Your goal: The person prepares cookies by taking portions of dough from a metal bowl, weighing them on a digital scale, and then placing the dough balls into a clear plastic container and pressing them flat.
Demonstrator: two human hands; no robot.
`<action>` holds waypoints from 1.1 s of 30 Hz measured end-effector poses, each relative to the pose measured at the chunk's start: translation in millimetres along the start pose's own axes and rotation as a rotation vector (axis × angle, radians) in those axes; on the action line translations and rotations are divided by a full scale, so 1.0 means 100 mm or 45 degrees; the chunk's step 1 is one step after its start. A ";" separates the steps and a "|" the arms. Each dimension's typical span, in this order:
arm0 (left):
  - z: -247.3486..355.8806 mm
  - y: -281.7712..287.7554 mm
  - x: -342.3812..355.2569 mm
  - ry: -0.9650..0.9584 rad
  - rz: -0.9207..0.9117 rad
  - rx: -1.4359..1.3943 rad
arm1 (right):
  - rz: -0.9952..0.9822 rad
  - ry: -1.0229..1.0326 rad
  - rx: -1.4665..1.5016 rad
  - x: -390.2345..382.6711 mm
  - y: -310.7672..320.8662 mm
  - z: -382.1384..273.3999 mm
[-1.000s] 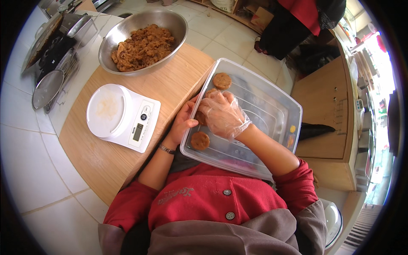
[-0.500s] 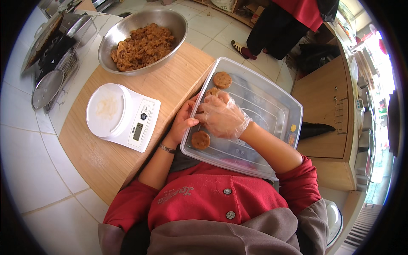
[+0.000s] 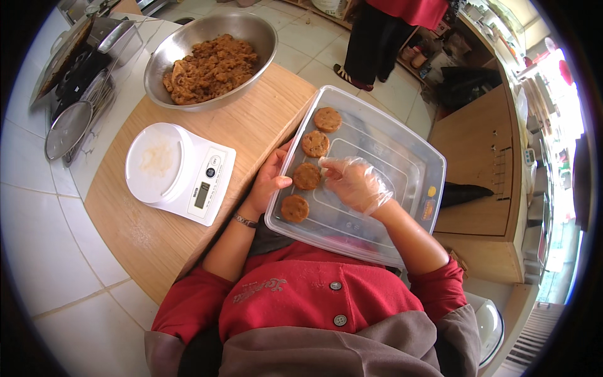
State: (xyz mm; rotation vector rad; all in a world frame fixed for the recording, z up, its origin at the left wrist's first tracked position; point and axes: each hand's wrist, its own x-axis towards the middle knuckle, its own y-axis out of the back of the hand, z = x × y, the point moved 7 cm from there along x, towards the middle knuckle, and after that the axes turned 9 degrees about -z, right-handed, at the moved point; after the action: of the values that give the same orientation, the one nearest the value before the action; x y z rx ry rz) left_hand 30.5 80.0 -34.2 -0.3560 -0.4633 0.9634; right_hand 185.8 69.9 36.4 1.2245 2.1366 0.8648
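Observation:
Along the left side of a clear plastic tub (image 3: 286, 231) lie several round brown patties (image 3: 307, 176) in a row. My left hand (image 3: 272, 179) is bare and closed on the tub's left wall, thumb toward the rim. A thin transparent glove covers my right hand (image 3: 355, 183), which hovers inside the tub just right of the middle patties. Its fingers are loosely bent and apart, and no patty is in them. A steel bowl (image 3: 267, 66) of brown minced mixture (image 3: 213, 69) stands on the wooden board beyond the tub.
A white kitchen scale (image 3: 210, 188) with residue on its plate rests on the wooden board (image 3: 125, 217). At far left are a mesh strainer (image 3: 69, 131) and a metal container (image 3: 122, 44). Another person (image 3: 377, 38) stands beyond the tub, near wooden cabinets (image 3: 477, 151).
My right hand has drawn back rightward from the row, uncovering the two middle patties. My left hand stays on the tub wall. The other person has shifted left.

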 end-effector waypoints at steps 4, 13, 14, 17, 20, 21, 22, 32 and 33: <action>0.02 0.00 0.01 -0.002 0.013 0.037 | 0.023 -0.148 0.221 0.00 -0.13 0.02; 0.00 0.00 0.00 0.016 0.026 0.025 | -0.019 -0.195 0.388 0.00 -0.17 0.12; 0.01 0.00 0.00 0.013 0.028 0.027 | -0.021 -0.191 0.387 0.01 -0.15 0.13; 0.01 0.00 -0.01 0.019 0.031 0.031 | -0.077 -0.313 0.308 0.05 -0.05 0.26; 0.02 0.00 -0.01 0.023 0.028 0.031 | 0.149 -0.474 0.313 0.10 0.09 0.54; 0.03 -0.02 0.00 0.012 -0.008 -0.027 | 0.212 -0.394 0.566 0.13 0.07 0.60; 0.03 -0.05 0.01 0.002 -0.044 -0.085 | 0.275 -0.308 0.817 0.13 0.08 0.66; 0.05 -0.03 0.00 -0.020 -0.032 -0.074 | 0.134 -0.477 1.408 0.10 -0.09 0.47; 0.05 -0.03 0.00 -0.022 -0.035 -0.075 | 0.136 -0.476 1.405 0.10 -0.09 0.49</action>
State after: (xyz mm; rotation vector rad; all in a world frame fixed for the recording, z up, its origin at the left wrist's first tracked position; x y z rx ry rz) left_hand 29.5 78.8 -28.8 -0.3938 -0.5122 0.9286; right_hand 210.5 88.2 -3.8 1.7978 2.2259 -0.6224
